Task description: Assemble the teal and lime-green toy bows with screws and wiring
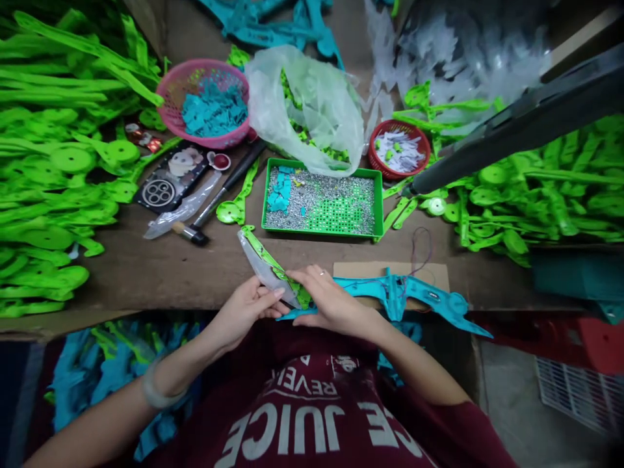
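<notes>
My left hand (254,301) pinches the lower edge of a translucent plastic strip (263,268) lying along a bright green plastic arm (270,255). My right hand (325,300) rests over the lower end of that green arm. Its fingers are bent round the part, and the palm hides some of it. Under the right hand and out to the right lies a blue bow-shaped plastic body (422,291), partly on a piece of cardboard (351,268). A thin dark wire (414,257) loops up from the blue body.
Behind my hands stands a green tray (319,232) of small screws and blue pieces. A hammer (219,195), a pink basket (166,117), a red basket (377,166) and a plastic bag (322,97) surround it. Green parts (49,195) are heaped left; a long black bar (517,123) slants in from the right.
</notes>
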